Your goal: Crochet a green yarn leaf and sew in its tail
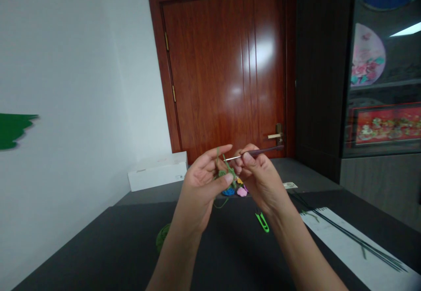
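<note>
A small green crochet piece (226,173) is being held up at chest height, its loops too small and too blurred to count. It looks only partly worked: a short knotted patch, with a loose strand (220,204) hanging below it and a ball of green yarn (162,237) lying on the table (82,256) well below and to the left of the piece. The piece is sitting against the fingers of the left hand (200,181), which are curling around it and pinching it against the thumb, with some of the fingertips hidden behind it. A steel crochet hook (255,152) with a dark handle is reaching into the piece from the right, held by the right hand (259,179), whose thumb and forefinger are pinching the shaft while the other fingers are folding in close together.

Just beyond the piece, a blue crochet piece (228,192), a pink one (241,191) and a yellow one (239,181) are lying in a small cluster, and they look more complete. Below and to the right of the piece, green-handled snips (262,221) are resting on the table. Farther right, long dark needles (355,238) are lying across a white sheet (348,242).
</note>
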A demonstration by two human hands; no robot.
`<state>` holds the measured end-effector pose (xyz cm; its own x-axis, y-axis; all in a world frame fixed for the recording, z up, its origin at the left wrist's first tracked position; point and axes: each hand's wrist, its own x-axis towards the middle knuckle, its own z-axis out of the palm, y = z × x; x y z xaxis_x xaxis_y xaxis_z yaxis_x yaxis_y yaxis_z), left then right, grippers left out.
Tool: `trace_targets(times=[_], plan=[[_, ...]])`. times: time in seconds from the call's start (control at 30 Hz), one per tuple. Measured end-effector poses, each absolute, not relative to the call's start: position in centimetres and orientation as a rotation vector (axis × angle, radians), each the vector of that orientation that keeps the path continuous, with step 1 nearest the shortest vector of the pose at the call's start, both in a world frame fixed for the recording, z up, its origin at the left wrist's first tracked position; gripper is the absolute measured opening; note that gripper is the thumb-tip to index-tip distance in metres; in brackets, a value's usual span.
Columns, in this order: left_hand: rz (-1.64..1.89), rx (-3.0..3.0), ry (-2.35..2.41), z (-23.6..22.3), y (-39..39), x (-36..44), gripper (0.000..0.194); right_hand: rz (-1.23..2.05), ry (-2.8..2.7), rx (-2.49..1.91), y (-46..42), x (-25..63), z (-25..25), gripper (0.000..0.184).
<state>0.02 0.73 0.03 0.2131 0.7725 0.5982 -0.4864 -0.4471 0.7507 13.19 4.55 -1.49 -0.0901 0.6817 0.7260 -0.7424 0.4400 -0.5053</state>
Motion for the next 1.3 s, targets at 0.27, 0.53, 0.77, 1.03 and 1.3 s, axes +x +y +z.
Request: trace_targets(times=[0.27,0.53,0.77,1.03,1.3], plan=[[1.543,1.539,0.383,0.2,0.6,0.3,0.051,0.875,-1.199,0.071,4.1,12.3,-1.6,0.01],[1.615,1.518,0.526,-0.3,1.1,-0.3,0.039,0.877,-1.157,0.003,5.2,13.8,-2.1,0.014],[1.613,1.47,0.557,-0.3,1.0,-0.2,0.036,0.737,-1.301,-0.043,5.2,15.2,-2.0,0.008],[1.626,1.403,0.582,-0.3,1.1,-0.1,0.029,0.575,-1.384,-0.06,4.7,15.4,-1.9,0.009],[1.641,1.401,0.563,-0.3,1.0,-0.1,0.029,0.342,-1.476,-0.157,4.1,15.6,-1.9,0.009]])
